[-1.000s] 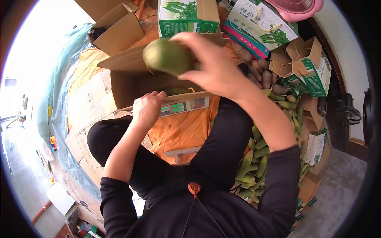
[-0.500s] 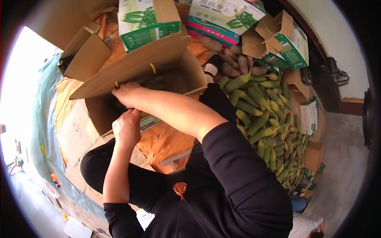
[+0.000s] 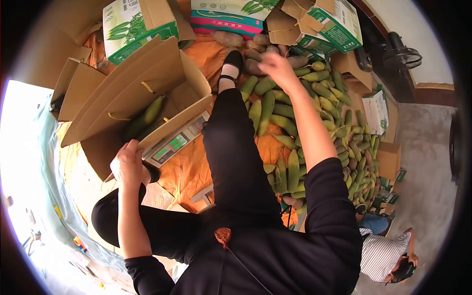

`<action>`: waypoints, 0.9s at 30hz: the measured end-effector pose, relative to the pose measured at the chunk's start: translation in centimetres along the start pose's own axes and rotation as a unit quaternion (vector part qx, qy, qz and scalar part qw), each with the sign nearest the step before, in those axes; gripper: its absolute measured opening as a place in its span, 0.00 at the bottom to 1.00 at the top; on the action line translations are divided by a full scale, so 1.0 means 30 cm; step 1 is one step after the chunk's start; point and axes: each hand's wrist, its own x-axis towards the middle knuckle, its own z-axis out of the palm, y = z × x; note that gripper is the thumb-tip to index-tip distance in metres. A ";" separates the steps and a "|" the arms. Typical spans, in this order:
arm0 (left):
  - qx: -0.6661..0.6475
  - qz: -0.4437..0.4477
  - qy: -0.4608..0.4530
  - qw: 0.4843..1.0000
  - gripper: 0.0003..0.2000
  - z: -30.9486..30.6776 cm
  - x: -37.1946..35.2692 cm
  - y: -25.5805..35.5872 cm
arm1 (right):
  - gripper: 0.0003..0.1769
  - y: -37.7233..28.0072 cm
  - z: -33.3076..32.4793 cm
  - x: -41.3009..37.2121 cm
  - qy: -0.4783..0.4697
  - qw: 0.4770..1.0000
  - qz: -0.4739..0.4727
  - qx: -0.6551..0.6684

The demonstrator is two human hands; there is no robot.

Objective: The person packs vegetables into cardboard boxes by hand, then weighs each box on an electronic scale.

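Note:
My left hand [image 3: 127, 161] has its fingers closed over the near rim of an open cardboard box [image 3: 189, 112]. Inside the box lies a green radish [image 3: 150, 114], and yellow cord handles show on its walls. The box stands on a digital scale [image 3: 172, 145] with a lit green display. Over to the right, my right hand [image 3: 278, 70] is above the far end of a pile of green radishes [image 3: 282, 110]. It is slightly blurred, its fingers look apart, and I see nothing in it. Purplish-brown roots [image 3: 253, 66] lie just beyond its fingertips.
Printed green-and-white cartons [image 3: 140, 29] and another open carton [image 3: 327, 29] stand at the back. Orange sheeting [image 3: 184, 164] covers the floor. A fan [image 3: 400, 58] is at the right wall. Another person in a striped shirt [image 3: 383, 253] is at the lower right.
My right hand has come out of the box and swung right, over the radish pile. My left hand has shifted left along the box rim. The radish inside is now visible.

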 end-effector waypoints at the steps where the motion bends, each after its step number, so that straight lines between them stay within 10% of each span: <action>1: -0.024 0.011 0.015 1.000 0.06 0.005 0.000 -0.003 | 0.20 0.098 -0.028 -0.054 0.007 0.997 0.071 -0.005; 3: -0.052 0.020 0.027 0.998 0.05 0.010 0.000 -0.005 | 0.18 0.261 -0.044 -0.164 0.036 0.952 0.298 0.059; 8: -0.043 0.002 0.020 0.999 0.05 0.008 0.003 0.008 | 0.10 0.709 0.046 -0.409 0.046 0.862 0.491 0.115; 27: -0.042 -0.018 0.025 0.999 0.04 -0.008 0.012 0.031 | 0.37 0.857 0.254 -0.467 0.122 0.859 0.448 0.216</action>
